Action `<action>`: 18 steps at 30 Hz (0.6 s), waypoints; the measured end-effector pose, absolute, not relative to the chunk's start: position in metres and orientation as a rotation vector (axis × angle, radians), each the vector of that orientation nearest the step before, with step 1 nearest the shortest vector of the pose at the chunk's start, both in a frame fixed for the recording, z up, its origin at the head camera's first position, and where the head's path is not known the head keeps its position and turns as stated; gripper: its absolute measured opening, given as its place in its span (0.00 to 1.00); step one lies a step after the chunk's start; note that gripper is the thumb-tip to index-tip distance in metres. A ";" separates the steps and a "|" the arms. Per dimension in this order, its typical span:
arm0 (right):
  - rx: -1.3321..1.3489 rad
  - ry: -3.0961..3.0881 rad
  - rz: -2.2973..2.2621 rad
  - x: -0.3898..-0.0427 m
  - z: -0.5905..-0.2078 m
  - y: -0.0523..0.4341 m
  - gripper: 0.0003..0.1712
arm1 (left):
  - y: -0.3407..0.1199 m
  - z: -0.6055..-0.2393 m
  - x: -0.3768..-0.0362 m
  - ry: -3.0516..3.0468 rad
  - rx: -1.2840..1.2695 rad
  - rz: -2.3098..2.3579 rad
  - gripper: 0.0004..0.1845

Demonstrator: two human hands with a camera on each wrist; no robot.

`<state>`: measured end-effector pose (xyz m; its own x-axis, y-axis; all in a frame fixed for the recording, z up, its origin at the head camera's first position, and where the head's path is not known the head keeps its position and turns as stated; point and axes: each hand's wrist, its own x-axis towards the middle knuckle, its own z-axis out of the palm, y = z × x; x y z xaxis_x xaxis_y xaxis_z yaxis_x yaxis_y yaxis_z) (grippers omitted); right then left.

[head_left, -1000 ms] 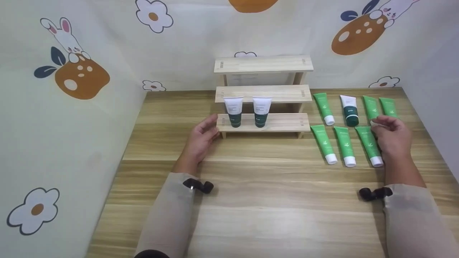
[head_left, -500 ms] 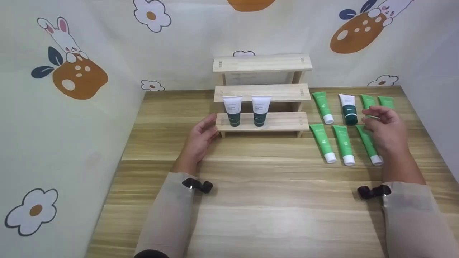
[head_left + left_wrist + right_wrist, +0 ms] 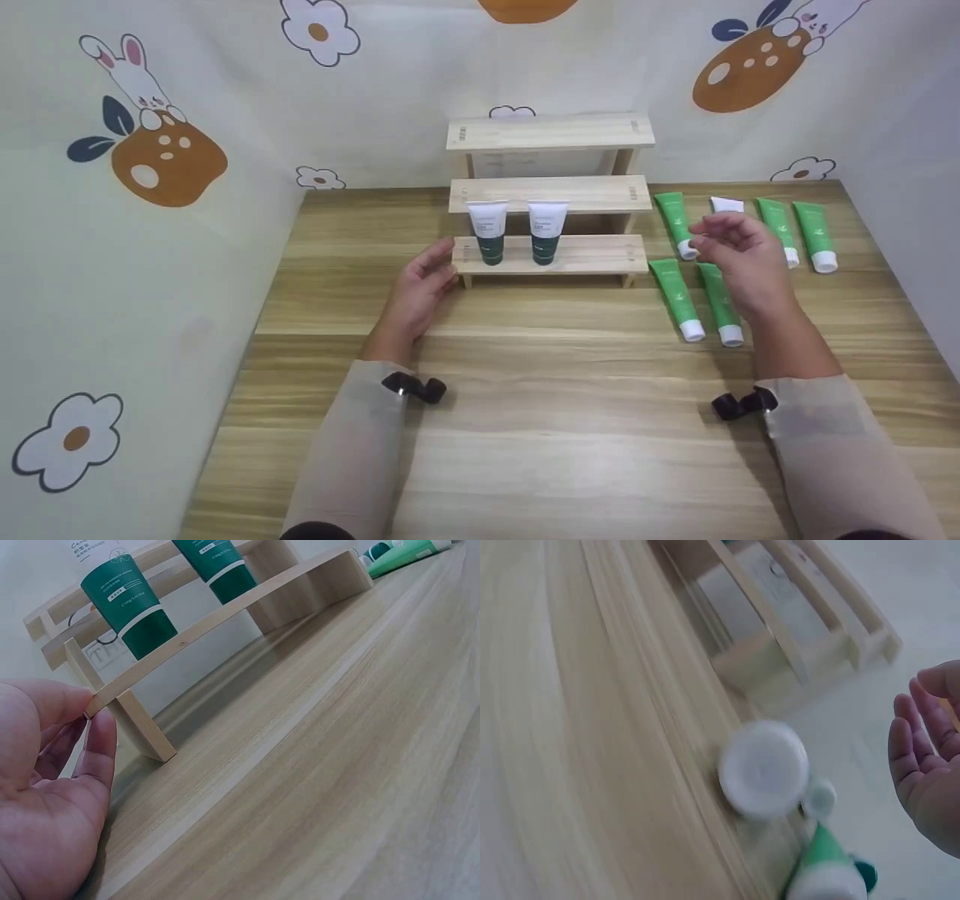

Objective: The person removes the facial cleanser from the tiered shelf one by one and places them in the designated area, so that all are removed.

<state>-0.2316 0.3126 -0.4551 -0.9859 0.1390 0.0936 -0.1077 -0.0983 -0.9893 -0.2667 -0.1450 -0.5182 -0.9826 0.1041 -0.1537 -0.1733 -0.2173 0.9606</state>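
A three-tier wooden display stand (image 3: pixel 600 255) stands at the back of the table. My left hand (image 3: pixel 417 294) pinches the left end of its lowest step; in the left wrist view the thumb (image 3: pixel 71 701) lies at the corner and a finger is beneath. Two white-and-dark-green squeeze tubes, a left one (image 3: pixel 490 232) and a right one (image 3: pixel 546 232), stand on that step, caps down. My right hand (image 3: pixel 746 266), fingers loosely bent and holding nothing, hovers over the tubes lying at the right. It hides most of a white-topped tube (image 3: pixel 727 205).
Several green tubes with white caps lie right of the stand, among them a back-left tube (image 3: pixel 673 221), a front-left tube (image 3: pixel 675 300) and a far-right tube (image 3: pixel 816 234). A patterned wall covering (image 3: pixel 390 112) rises behind and left of the wooden table (image 3: pixel 525 420).
My right hand has moved left from the far-right green tubes to above the white-topped tube, uncovering the two right-hand tubes of the back row. The left hand stays on the stand.
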 end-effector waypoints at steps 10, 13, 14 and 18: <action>0.239 -1.904 2.307 -0.238 -0.445 0.250 0.17 | -0.144 -0.518 -0.266 1.826 -0.073 2.324 0.25; 0.268 -1.922 2.312 -0.241 -0.444 0.236 0.18 | -0.144 -0.518 -0.265 1.805 -0.052 2.347 0.26; 0.277 -1.934 2.303 -0.242 -0.443 0.231 0.18 | -0.144 -0.518 -0.265 1.794 -0.047 2.355 0.26; 0.296 -1.991 2.247 -0.246 -0.439 0.214 0.19 | -0.145 -0.520 -0.266 1.787 -0.040 2.364 0.26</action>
